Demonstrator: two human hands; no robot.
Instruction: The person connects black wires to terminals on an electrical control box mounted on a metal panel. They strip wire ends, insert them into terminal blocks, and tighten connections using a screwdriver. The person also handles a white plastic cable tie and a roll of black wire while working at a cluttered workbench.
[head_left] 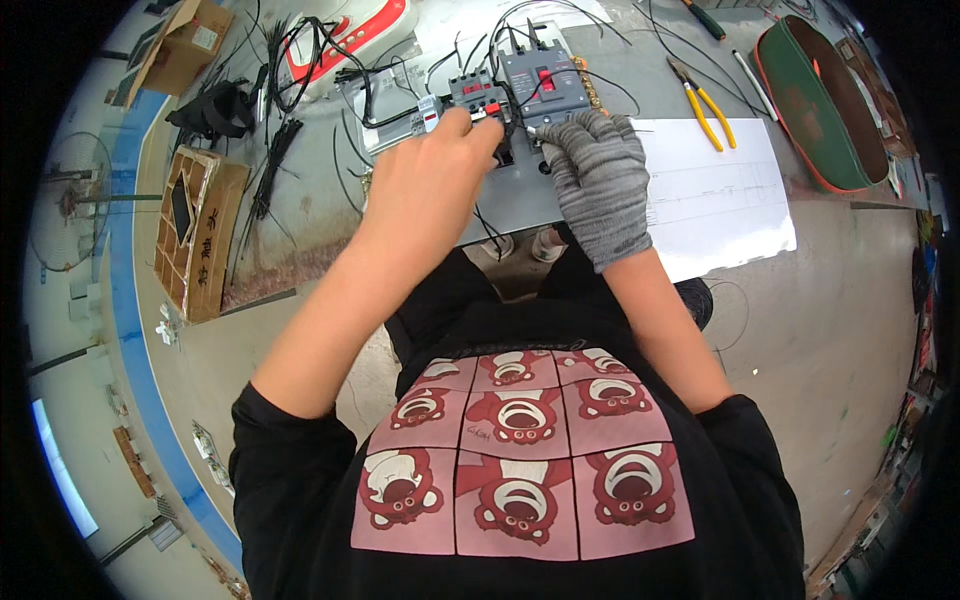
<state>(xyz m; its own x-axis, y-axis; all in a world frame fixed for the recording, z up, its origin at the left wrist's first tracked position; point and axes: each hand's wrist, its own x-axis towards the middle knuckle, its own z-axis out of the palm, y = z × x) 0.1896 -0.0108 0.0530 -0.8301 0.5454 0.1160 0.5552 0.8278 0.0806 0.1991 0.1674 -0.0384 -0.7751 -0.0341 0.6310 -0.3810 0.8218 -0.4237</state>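
Note:
My bare left hand (432,172) reaches over the small contactor (470,88). Its fingers are bent close together at the device's near edge, beside a red part (492,108); what they grip is hidden. My right hand (600,180), in a grey knitted glove, is closed with fingertips pinched at the lower left corner of the dark grey circuit breaker (545,80). Whatever lies in that pinch is too small to make out. Both devices sit on a grey metal mounting plate (510,205). A thin black wire (610,82) arches over the breaker.
Yellow-handled pliers (708,108) lie right of the breaker, by white paper sheets (720,190). Farther right stands a green open pouch (815,105). Bundled black wires (270,165) and a divided cardboard box (200,230) are on the left. A screwdriver (706,18) rests at the back.

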